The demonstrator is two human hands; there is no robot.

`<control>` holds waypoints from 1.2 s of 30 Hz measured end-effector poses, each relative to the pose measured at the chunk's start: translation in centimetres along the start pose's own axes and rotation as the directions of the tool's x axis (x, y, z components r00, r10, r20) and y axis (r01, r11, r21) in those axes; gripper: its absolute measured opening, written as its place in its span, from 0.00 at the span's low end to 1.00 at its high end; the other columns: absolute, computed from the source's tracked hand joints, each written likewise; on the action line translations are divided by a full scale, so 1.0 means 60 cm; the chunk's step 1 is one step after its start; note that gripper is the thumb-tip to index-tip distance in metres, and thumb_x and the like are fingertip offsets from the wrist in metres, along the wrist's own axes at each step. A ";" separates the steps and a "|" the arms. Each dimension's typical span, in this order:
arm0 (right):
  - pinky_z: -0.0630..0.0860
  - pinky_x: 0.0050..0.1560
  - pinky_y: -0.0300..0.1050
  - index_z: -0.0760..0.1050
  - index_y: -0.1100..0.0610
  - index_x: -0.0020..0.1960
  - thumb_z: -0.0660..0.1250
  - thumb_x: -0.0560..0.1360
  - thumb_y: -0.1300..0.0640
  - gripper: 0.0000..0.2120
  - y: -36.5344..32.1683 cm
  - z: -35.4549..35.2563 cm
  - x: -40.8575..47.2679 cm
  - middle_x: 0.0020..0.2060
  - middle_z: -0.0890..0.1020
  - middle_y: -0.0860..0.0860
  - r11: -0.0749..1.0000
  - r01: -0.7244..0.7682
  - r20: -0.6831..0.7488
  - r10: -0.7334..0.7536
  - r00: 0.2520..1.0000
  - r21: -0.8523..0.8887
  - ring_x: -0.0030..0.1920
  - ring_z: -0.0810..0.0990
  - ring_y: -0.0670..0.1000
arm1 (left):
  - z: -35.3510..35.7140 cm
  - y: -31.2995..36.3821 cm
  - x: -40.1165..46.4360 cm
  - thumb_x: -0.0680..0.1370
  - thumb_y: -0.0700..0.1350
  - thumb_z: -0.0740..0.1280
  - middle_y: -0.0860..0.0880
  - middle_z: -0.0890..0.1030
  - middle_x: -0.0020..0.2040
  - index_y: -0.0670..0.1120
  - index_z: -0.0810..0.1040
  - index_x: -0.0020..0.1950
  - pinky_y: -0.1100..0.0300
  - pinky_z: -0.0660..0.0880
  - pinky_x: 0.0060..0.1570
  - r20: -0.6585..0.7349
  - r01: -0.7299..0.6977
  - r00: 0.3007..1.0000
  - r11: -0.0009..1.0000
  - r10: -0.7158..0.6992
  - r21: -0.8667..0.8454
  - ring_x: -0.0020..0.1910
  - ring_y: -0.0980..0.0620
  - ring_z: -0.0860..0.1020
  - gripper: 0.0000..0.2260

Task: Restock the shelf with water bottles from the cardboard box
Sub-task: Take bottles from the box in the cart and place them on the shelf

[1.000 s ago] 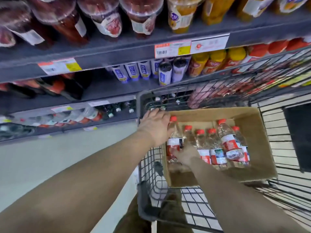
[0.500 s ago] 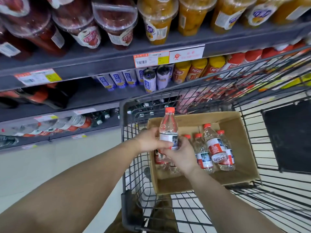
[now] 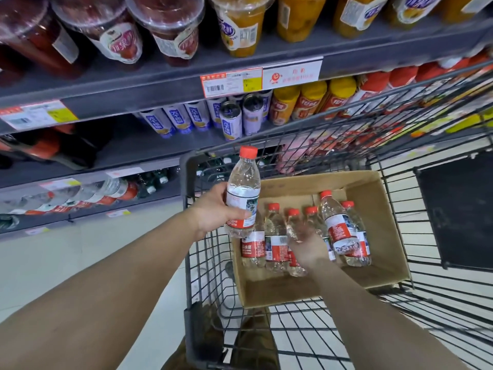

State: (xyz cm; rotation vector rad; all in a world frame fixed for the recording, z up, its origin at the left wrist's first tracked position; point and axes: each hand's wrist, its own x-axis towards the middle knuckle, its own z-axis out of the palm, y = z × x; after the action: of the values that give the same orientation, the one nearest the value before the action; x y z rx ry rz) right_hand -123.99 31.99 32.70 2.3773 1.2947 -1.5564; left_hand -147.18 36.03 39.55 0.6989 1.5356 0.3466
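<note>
Bottle [image 3: 243, 193] in our left hand [image 3: 213, 209] stands upright above the left edge of the shopping cart [image 3: 186, 236]; our fingers are curled round its label, and its red cap [image 3: 248, 151] points up toward the shelves. Our right hand [image 3: 306, 247] is down inside the cardboard box [image 3: 384, 236], palm turned up and fingers loosely spread among the bottles there; it is blurred, so we cannot tell if it touches any of them. The box sits in the cart basket. In it we see a group of water bottles [image 3: 274, 236] with red caps and red labels, standing close together, and one more bottle [image 3: 337, 222] that leans over the bottles on the right side. On the low shelf [image 3: 80, 206] to the left, near the floor, similar water bottles [image 3: 106, 190] lie in a row. Above it there are blue and white cans [image 3: 230, 121], yellow bottles [image 3: 309, 100], and on the top shelf cups of fruit [image 3: 240, 25].
</note>
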 end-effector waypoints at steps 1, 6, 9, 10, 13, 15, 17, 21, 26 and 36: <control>0.70 0.21 0.32 0.65 0.53 0.73 0.66 0.78 0.55 0.24 0.003 0.005 0.001 0.65 0.76 0.53 1.000 -0.008 -0.016 0.008 1.000 0.008 0.28 0.76 0.44 | 0.003 -0.002 0.002 0.68 0.37 0.78 0.49 0.81 0.58 0.47 0.68 0.70 0.50 0.75 0.61 -0.001 0.003 1.000 1.000 -0.003 -0.005 0.56 0.49 0.80 0.33; 0.75 0.56 0.45 0.69 0.56 0.69 0.68 0.75 0.54 0.23 0.019 0.014 0.005 0.62 0.75 0.54 0.999 0.009 -0.238 -0.020 0.971 -0.045 0.58 0.77 0.55 | 0.020 -0.009 0.006 0.69 0.36 0.77 0.49 0.82 0.59 0.48 0.68 0.70 0.48 0.76 0.61 0.023 0.013 1.000 1.000 -0.013 -0.002 0.55 0.50 0.81 0.33; 0.68 0.59 0.50 0.73 0.56 0.65 0.69 0.74 0.55 0.20 0.025 -0.031 0.007 0.57 0.75 0.57 0.983 0.022 -0.452 -0.104 0.886 -0.184 0.60 0.72 0.58 | 0.033 -0.006 0.006 0.69 0.36 0.77 0.49 0.82 0.58 0.48 0.69 0.69 0.48 0.76 0.60 0.052 0.016 0.998 1.000 -0.016 0.004 0.54 0.50 0.81 0.32; 0.68 0.59 0.52 0.73 0.57 0.64 0.69 0.73 0.53 0.21 0.029 -0.049 0.012 0.57 0.75 0.58 0.974 -0.006 -0.498 -0.110 0.860 -0.225 0.60 0.72 0.60 | 0.038 -0.007 0.008 0.69 0.36 0.77 0.48 0.82 0.58 0.49 0.69 0.70 0.47 0.76 0.61 0.066 0.018 0.998 1.000 -0.019 0.005 0.55 0.49 0.81 0.32; 0.67 0.61 0.56 0.69 0.59 0.66 0.69 0.73 0.49 0.26 0.048 -0.098 0.034 0.60 0.74 0.61 0.953 -0.146 -0.534 -0.019 0.845 -0.265 0.62 0.70 0.63 | 0.057 -0.005 0.011 0.64 0.42 0.80 0.49 0.83 0.58 0.50 0.69 0.69 0.44 0.76 0.61 0.093 0.045 0.995 0.998 -0.048 0.035 0.55 0.48 0.82 0.36; 0.67 0.63 0.58 0.66 0.58 0.69 0.69 0.72 0.46 0.30 0.062 -0.117 0.050 0.62 0.73 0.60 0.950 -0.224 -0.486 0.093 0.869 -0.218 0.65 0.69 0.62 | 0.071 -0.005 0.015 0.62 0.45 0.81 0.49 0.83 0.58 0.51 0.69 0.69 0.46 0.76 0.60 0.104 0.064 0.992 0.997 -0.068 0.044 0.56 0.48 0.82 0.39; 0.67 0.65 0.58 0.64 0.56 0.71 0.68 0.72 0.42 0.33 0.081 -0.123 0.069 0.64 0.73 0.59 0.955 -0.259 -0.390 0.186 0.902 -0.144 0.66 0.69 0.62 | 0.084 -0.007 0.018 0.63 0.44 0.81 0.49 0.83 0.59 0.51 0.67 0.71 0.46 0.76 0.61 0.119 0.078 0.989 0.996 -0.083 0.050 0.56 0.48 0.81 0.39; 0.70 0.65 0.56 0.61 0.53 0.72 0.70 0.68 0.38 0.39 0.110 -0.120 0.093 0.62 0.75 0.58 0.969 -0.219 -0.274 0.181 0.945 -0.117 0.64 0.72 0.61 | 0.103 -0.012 0.020 0.65 0.42 0.80 0.49 0.83 0.59 0.50 0.66 0.72 0.45 0.75 0.63 0.125 0.108 0.985 0.992 -0.116 0.065 0.56 0.48 0.81 0.39; 0.69 0.65 0.55 0.63 0.55 0.70 0.73 0.66 0.38 0.40 0.118 -0.119 0.103 0.62 0.73 0.59 0.957 -0.195 -0.276 0.133 0.952 -0.212 0.64 0.71 0.61 | 0.120 -0.014 0.015 0.68 0.40 0.78 0.48 0.82 0.60 0.50 0.65 0.72 0.45 0.75 0.63 0.103 0.116 0.987 0.989 -0.126 0.094 0.57 0.48 0.80 0.37; 0.80 0.43 0.47 0.71 0.55 0.66 0.74 0.70 0.50 0.27 0.093 -0.135 0.004 0.50 0.82 0.55 0.736 -0.171 0.038 0.194 0.980 0.655 0.39 0.83 0.53 | 0.131 0.014 -0.028 0.69 0.38 0.77 0.49 0.82 0.57 0.49 0.66 0.71 0.56 0.80 0.44 0.108 0.120 0.987 0.992 -0.123 0.036 0.52 0.50 0.81 0.34</control>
State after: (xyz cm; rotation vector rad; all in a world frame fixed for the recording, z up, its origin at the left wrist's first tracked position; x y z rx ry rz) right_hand -114.27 31.96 34.37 2.7876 0.5022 -2.1826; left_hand -139.37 34.14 40.56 0.6340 1.4733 0.1909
